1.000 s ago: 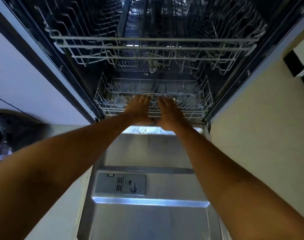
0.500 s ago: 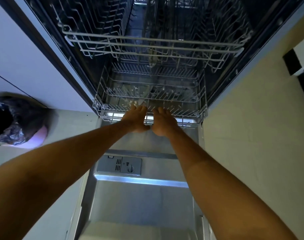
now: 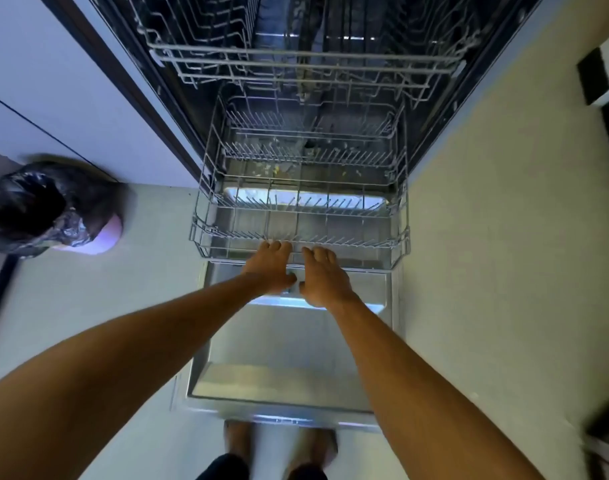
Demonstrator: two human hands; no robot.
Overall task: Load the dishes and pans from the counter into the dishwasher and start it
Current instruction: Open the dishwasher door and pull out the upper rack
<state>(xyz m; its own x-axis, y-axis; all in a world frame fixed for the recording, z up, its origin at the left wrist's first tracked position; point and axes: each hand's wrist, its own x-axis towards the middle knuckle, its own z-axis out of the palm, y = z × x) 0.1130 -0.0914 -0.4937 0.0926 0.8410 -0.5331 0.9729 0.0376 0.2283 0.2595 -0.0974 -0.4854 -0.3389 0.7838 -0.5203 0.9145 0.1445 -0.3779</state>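
Rack (image 3: 365,242) drawn further out since the earlier frame, now half out of the dishwasher over the lowered door (image 3: 289,358), empty for loading. Grip: left hand (image 3: 270,268) and right hand (image 3: 325,278) are set side by side, fingers hooked on the front rail, likely for an even pull.

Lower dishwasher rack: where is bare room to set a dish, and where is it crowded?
The grey wire lower rack holds no dishes; rows of tines run across it, with open lanes between them. Its front rail is held mid-way by the left hand and right hand. The steel door nearer the person is bare.
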